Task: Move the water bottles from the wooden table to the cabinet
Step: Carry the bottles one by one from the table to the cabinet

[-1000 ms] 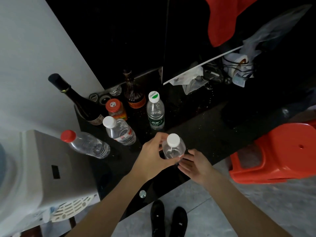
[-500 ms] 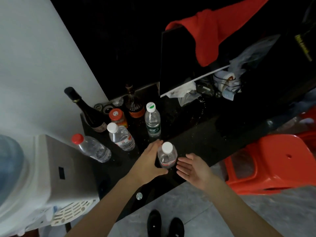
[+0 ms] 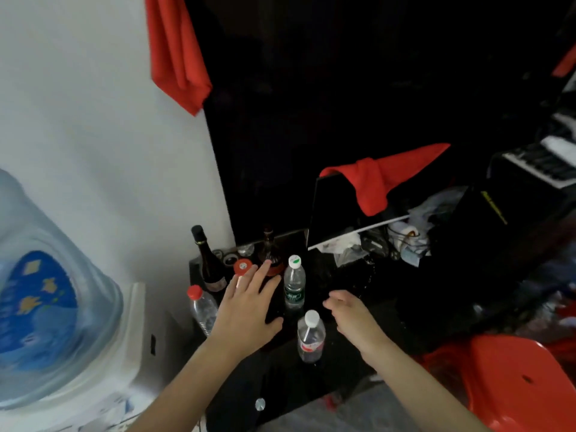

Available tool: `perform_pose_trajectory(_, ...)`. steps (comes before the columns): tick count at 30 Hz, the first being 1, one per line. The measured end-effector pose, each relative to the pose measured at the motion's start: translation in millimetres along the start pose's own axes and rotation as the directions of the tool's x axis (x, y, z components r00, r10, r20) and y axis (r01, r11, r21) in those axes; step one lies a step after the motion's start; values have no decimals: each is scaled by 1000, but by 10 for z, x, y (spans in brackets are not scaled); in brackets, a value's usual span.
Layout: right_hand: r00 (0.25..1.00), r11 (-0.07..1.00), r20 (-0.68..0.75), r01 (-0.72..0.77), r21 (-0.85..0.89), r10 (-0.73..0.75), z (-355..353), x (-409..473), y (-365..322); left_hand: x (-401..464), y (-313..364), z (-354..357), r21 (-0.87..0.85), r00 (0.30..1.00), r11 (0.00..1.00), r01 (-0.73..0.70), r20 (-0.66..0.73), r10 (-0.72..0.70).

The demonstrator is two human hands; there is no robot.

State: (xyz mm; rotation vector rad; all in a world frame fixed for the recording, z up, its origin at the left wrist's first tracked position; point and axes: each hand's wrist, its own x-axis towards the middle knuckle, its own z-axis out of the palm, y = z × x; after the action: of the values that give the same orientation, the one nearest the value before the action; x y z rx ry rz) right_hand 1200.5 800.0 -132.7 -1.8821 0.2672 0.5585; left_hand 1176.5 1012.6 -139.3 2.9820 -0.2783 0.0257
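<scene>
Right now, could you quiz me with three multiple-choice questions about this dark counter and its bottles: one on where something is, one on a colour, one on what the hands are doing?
1. Where does the white-capped bottle with the red label stand?
A. between the two hands
B. on the orange stool
C. on the water dispenser

2. What colour is the cap of the clear bottle at the far left?
A. green
B. red
C. black

3. What is the left hand holding?
A. a wine bottle
B. a cloth
C. nothing

Answers: 1 A, it stands between the left hand and the right hand. 2 B, its cap is red. 3 C, its fingers are spread and grip nothing.
</scene>
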Motion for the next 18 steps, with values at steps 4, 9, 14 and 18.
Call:
perform_pose_trajectory(4,975,921,101,222,-320,-200,211,-342,-473,-211,-134,-419,43,995,995,90,-41,-88)
perform_pose_trajectory(9,876,685,242,478,-549,-417,790,-692,-836,-824,-495,-844,39,965,972,233,-137,-226)
perform_pose_trajectory(14,753,416,443,646,-640,-486,1755,-1114,-1041,-1869,-1012,-1157,44,888,896,441,-166,-429)
perform_pose_trajectory(18,604,227,617,782,-580,-504,2645,-1652,-1074,-2863,-1392,-1262,-14,752,763,647,-155,-640)
